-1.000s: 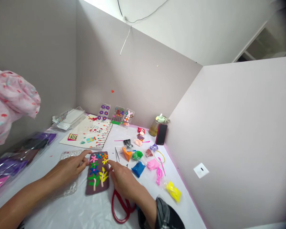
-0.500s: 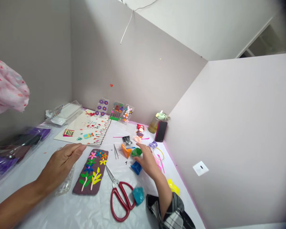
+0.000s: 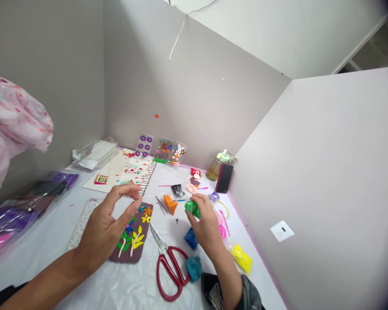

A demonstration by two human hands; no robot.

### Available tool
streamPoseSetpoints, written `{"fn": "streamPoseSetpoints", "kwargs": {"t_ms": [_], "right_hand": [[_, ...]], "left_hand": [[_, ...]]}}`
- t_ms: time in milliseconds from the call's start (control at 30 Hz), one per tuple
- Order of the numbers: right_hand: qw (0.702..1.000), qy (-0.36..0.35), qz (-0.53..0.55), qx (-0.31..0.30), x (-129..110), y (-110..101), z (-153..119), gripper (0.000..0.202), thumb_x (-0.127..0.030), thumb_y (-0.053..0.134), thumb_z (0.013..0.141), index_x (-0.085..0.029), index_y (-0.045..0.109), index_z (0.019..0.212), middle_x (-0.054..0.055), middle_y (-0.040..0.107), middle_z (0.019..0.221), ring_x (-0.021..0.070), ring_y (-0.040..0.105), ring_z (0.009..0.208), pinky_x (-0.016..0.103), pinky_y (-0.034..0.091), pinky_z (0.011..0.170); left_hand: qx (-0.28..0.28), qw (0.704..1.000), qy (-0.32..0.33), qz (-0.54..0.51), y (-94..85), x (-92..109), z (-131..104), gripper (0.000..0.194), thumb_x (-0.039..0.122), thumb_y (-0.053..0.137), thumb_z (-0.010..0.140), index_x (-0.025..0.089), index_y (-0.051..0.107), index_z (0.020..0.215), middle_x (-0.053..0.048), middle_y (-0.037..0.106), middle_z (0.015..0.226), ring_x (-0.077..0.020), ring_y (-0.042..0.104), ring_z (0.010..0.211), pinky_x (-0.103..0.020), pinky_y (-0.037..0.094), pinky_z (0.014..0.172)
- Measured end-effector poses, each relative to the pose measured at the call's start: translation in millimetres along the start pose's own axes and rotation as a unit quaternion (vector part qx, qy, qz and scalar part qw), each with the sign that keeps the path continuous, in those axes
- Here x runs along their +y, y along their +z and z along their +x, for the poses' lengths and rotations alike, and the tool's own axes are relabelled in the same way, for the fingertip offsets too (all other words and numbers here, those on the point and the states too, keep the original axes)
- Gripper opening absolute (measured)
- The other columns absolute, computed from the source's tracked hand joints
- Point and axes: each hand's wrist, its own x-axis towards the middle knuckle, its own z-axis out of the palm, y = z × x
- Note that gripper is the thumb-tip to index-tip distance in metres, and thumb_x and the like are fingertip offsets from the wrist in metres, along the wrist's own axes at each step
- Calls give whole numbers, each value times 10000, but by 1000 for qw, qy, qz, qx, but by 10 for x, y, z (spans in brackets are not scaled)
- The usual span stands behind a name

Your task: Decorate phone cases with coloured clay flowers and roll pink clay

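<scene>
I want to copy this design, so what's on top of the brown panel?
On the brown panel are blue, orange and yellow flowers, plus green and yellow leaves on pale stems. The left hand hides its upper left part, so anything there can't be seen.

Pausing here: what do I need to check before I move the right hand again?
1. Right hand at the green clay packet: ok.
2. Packet raised off the table: cannot tell.
3. Left hand empty: ok, thumb and fingers apart.
4. Brown flower panel fully visible: not ok, left hand hides part.
5. Red-handled scissors free of other things: not ok, teal packet against a handle.
</scene>
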Motion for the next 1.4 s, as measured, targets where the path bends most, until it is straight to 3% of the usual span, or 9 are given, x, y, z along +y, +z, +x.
{"fn": "streamPoseSetpoints", "kwargs": {"t_ms": [233, 333, 467, 600, 833, 1000, 1167, 1267, 1400], "right_hand": [[998, 61, -33, 4, 340, -76, -25, 438, -251, 649, 949, -147, 593, 1371, 226, 675, 1347, 392, 630, 1281, 615, 518, 1070], [998, 58, -30, -6, 167, 87, 5, 400, -254, 592, 1015, -171, 579, 1405, 203, 677, 1377, 340, 638, 1293, 556, 519, 1093], [998, 42, -24, -46, -149, 496, 114, 487, -232, 732, 950, -196, 588, 1414, 185, 688, 1366, 339, 639, 1286, 531, 506, 1105], [997, 54, 0, -61, -251, 731, 203, 330, -140, 746, 906, -194, 675, 1223, 164, 759, 1140, 347, 692, 1147, 546, 525, 1050], [988, 8, 154, -32, -411, 621, 11, 489, -49, 588, 866, -205, 582, 1330, 113, 724, 1209, 233, 718, 1095, 370, 597, 975], [975, -41, 218, -28, -662, 616, -111, 495, -31, 568, 853, -232, 603, 1305, 88, 722, 1135, 220, 712, 1037, 359, 596, 945], [973, -69, 218, -19, -702, 674, -141, 501, -23, 567, 856, -232, 604, 1310, 109, 717, 1180, 249, 689, 1091, 401, 577, 977], [975, -73, 210, -15, -674, 696, -158, 521, -7, 554, 851, -234, 601, 1318, 112, 714, 1206, 255, 675, 1135, 409, 564, 1005], [975, -73, 208, -16, -661, 689, -165, 495, -9, 561, 872, -230, 602, 1313, 111, 710, 1210, 249, 668, 1137, 396, 558, 1012]], "left_hand": [[0, 997, -72, 29, 13, -323, -39, 381, 606, 569, 953, 300, 639, 1169, 5, 731, 1152, -277, 665, 1167, -378, 483, 1018], [4, 996, -79, 32, -1, -361, -23, 393, 614, 566, 952, 297, 633, 1173, -5, 719, 1176, -293, 647, 1194, -395, 473, 1035], [-3, 997, -76, 25, 20, -382, -24, 378, 595, 561, 959, 283, 640, 1156, -11, 720, 1137, -284, 660, 1158, -388, 487, 1032], [-13, 997, -74, 24, 49, -399, -36, 370, 583, 558, 968, 273, 652, 1145, -11, 736, 1113, -266, 690, 1104, -355, 531, 971], [-53, 998, -19, 5, 107, -381, -62, 313, 538, 573, 989, 268, 713, 1066, -30, 760, 1140, -243, 719, 1082, -348, 564, 990], [-99, 995, 27, 13, 151, -350, -74, 315, 556, 595, 973, 312, 789, 1019, -26, 796, 1066, -274, 713, 1086, -419, 546, 1040], [-123, 992, 24, 20, 150, -416, -54, 414, 618, 515, 992, 335, 815, 1032, -24, 830, 1069, -306, 723, 1091, -555, 406, 1208], [-138, 990, 11, 13, 151, -485, -36, 460, 696, 560, 941, 338, 833, 1031, -39, 832, 1078, -327, 725, 1094, -551, 463, 1166], [-159, 987, 0, -5, 154, -500, -38, 430, 675, 597, 934, 331, 828, 1050, -39, 822, 1096, -305, 748, 1083, -431, 604, 987]]}}
